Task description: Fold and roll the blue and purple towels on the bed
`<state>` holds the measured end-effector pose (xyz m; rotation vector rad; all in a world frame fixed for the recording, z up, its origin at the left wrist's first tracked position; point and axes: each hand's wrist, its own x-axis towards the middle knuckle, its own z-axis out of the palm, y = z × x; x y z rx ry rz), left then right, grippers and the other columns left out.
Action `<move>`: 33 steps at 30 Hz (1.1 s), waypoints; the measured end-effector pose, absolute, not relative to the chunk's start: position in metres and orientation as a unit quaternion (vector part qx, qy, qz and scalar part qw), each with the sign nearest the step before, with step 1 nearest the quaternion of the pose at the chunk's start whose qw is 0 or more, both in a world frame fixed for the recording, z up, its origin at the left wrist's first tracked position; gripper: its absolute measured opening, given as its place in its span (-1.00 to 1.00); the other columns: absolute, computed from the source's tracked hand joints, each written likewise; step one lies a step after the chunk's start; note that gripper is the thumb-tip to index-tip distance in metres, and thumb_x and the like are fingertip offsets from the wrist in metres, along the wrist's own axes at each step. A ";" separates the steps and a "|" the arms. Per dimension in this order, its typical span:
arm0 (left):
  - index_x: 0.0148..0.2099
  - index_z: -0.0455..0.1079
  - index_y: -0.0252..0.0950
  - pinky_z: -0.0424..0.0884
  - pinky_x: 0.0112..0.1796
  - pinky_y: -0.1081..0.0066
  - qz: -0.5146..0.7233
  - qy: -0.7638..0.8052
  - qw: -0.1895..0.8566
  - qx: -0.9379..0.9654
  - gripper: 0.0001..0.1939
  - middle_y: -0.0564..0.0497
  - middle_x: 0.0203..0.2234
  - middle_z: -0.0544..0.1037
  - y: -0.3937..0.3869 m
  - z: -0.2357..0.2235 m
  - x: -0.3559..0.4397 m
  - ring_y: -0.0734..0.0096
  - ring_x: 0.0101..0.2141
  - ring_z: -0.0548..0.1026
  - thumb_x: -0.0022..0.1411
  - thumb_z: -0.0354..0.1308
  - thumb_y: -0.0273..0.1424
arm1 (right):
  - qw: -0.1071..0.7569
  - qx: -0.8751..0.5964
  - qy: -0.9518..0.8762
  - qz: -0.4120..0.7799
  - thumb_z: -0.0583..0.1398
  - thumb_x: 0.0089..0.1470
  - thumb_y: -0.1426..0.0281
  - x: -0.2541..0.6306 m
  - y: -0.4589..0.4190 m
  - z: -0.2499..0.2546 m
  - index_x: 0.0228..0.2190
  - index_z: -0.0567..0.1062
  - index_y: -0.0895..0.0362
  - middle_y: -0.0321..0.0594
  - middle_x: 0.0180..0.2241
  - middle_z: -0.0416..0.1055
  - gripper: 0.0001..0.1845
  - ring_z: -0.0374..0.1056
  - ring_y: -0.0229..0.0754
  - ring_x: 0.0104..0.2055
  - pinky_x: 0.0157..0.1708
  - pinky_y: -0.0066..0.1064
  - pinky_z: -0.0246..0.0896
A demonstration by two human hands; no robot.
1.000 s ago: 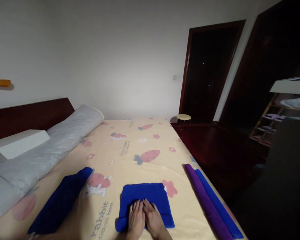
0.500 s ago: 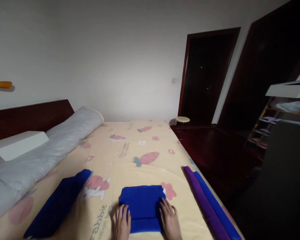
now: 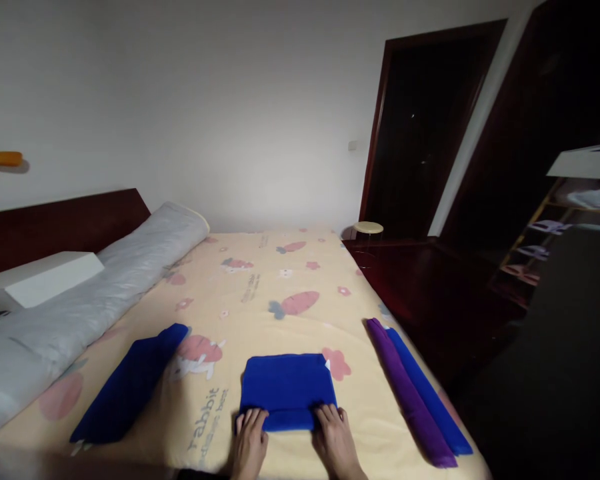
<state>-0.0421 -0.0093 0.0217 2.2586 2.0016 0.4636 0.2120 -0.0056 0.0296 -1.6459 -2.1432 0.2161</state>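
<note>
A blue cloth (image 3: 290, 381), perhaps a towel, lies flat on the bed in front of me, with a strip folded over along its near edge and a small white tag at its far right corner. My left hand (image 3: 251, 437) has its fingers curled over the left end of that strip. At the right end, my right hand (image 3: 335, 433) grips the fold in the same way; both thumbs are partly hidden. To the left lies another folded blue cloth (image 3: 130, 387). On the right, a rolled purple cloth (image 3: 410, 400) rests alongside a rolled blue cloth (image 3: 430, 393).
The bed (image 3: 300, 333) has a cream sheet printed with carrots and rabbits. A grey rolled bundle (image 3: 115, 280) and a white box (image 3: 55, 277) sit near the headboard (image 3: 65, 223). Beyond the bed's right edge stand a stool (image 3: 369, 228) and a rack (image 3: 535, 247).
Both hands have moved from the blue cloth's sides to its near edge, and the fingers have curled over the folded strip. The view has shifted slightly.
</note>
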 end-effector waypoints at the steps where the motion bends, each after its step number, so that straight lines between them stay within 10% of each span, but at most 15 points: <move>1: -0.02 0.45 -0.11 0.18 0.12 0.28 0.136 0.668 0.056 0.730 -0.51 0.06 -0.07 0.58 -0.004 0.026 -0.038 0.37 0.02 0.43 0.08 -0.05 -0.62 | 0.209 -0.603 -0.766 0.081 0.08 -0.08 0.55 0.208 -0.001 0.035 -0.20 0.53 0.08 -0.19 -0.17 0.49 -0.61 0.29 -0.04 -0.08 0.03 -0.23 -0.05; 7: 0.14 0.38 -0.19 0.01 0.22 0.18 0.041 0.714 0.085 0.694 -0.50 -0.06 0.06 0.53 0.031 0.036 -0.026 0.29 0.15 0.34 0.18 -0.07 -0.54 | 0.168 -0.638 -0.746 0.092 0.05 0.03 0.51 0.194 0.028 0.048 -0.30 0.55 0.17 -0.08 -0.24 0.51 -0.71 0.31 0.03 -0.11 0.00 -0.17 -0.03; 20: 0.08 0.45 -0.20 0.40 0.07 0.34 0.184 0.613 -0.011 0.768 -0.56 -0.04 0.03 0.55 0.043 -0.032 0.003 0.31 0.05 0.47 0.28 -0.13 -0.47 | 0.253 -0.544 -0.788 0.138 0.03 0.01 0.50 0.155 0.027 0.015 0.04 0.46 0.07 -0.20 0.02 0.46 -0.46 0.31 -0.11 0.08 0.23 -0.27 -0.11; 33: 0.07 0.44 -0.12 0.36 0.06 0.22 0.214 0.619 -0.118 0.747 -0.60 0.00 -0.01 0.57 0.041 -0.017 -0.050 0.32 0.02 0.46 0.33 -0.13 -0.44 | 0.242 -0.577 -0.776 0.078 0.08 0.04 0.41 0.185 0.037 0.010 0.09 0.42 0.17 -0.07 0.17 0.31 -0.45 0.16 0.01 0.24 0.26 -0.15 -0.11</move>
